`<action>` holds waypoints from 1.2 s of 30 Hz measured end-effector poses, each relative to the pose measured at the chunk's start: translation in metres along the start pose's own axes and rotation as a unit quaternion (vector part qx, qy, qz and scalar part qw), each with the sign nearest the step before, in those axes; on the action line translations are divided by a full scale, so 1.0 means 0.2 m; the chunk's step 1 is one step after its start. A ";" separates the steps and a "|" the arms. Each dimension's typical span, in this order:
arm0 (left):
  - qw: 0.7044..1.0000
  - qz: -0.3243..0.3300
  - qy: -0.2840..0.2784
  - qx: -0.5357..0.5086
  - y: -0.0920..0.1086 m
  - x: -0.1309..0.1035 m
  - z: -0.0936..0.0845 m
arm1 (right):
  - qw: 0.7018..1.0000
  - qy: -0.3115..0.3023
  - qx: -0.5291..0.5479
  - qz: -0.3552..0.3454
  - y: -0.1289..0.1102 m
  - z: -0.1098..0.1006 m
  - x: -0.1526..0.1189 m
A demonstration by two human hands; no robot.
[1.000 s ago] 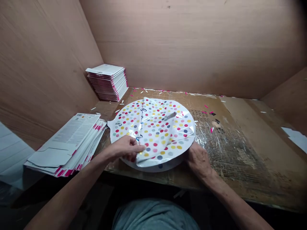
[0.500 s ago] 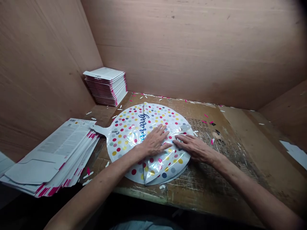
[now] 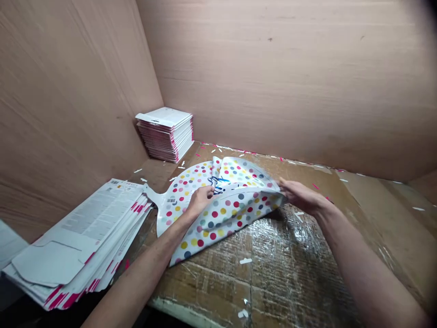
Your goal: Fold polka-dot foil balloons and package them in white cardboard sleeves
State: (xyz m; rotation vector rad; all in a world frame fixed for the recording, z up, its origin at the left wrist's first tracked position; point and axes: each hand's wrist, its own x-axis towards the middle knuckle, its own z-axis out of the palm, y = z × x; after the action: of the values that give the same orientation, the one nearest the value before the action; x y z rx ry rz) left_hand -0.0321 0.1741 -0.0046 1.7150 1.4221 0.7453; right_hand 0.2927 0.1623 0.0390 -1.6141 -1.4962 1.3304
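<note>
A flat foil balloon [image 3: 223, 214], white with coloured polka dots and dark blue lettering, lies on the cardboard-covered table. Its near part is lifted and folded over toward the far side. My left hand [image 3: 202, 199] is closed on the film near the lettering, with thumb and fingers pinched together. At the balloon's right end my right hand [image 3: 300, 195] grips the folded edge; some of its fingers are hidden behind the film. The balloon's narrow tail points left and touches a stack of printed white card sleeves [image 3: 99, 214].
A second, neater stack of card sleeves [image 3: 167, 132] stands in the back left corner. Wooden panels [image 3: 273, 77] wall the table at the left and back. White and pink paper scraps [image 3: 245, 261] are scattered over the cardboard surface [image 3: 273, 273].
Both hands lay flat on the spread balloon before; now they grip it. Its near edge has come up and folded over. My right hand has moved to the right end. The view has shifted.
</note>
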 end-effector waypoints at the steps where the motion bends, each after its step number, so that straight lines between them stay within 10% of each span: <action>1: 1.000 -0.010 0.014 0.010 0.00 0.01 0.02 | 1.000 -0.007 0.007 -0.010 0.03 0.00 -0.04; 14: 0.998 -0.051 0.026 -0.002 -0.02 0.08 0.01 | 0.995 -0.070 -0.029 0.056 0.19 -0.06 -0.17; 22: 0.992 -0.035 0.112 0.036 -0.01 0.01 0.07 | 0.967 0.134 -0.202 -0.077 0.31 0.01 -0.06; 27: 0.970 0.068 0.198 0.124 -0.05 -0.06 0.13 | 0.906 0.132 -0.403 0.011 0.26 0.03 0.01; 32: 0.957 0.084 0.191 0.200 -0.01 -0.08 0.14 | 0.869 0.151 -0.464 0.078 0.17 0.09 0.06; 36: 0.937 0.206 0.071 0.274 0.12 -0.25 0.12 | 0.852 0.141 -0.493 0.106 0.13 0.12 0.07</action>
State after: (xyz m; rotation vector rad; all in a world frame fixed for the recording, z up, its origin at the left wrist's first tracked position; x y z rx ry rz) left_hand -0.0095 0.1193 0.0045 2.4884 1.4755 0.7450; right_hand 0.2786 0.1655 0.0038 -2.5022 -1.9784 0.2968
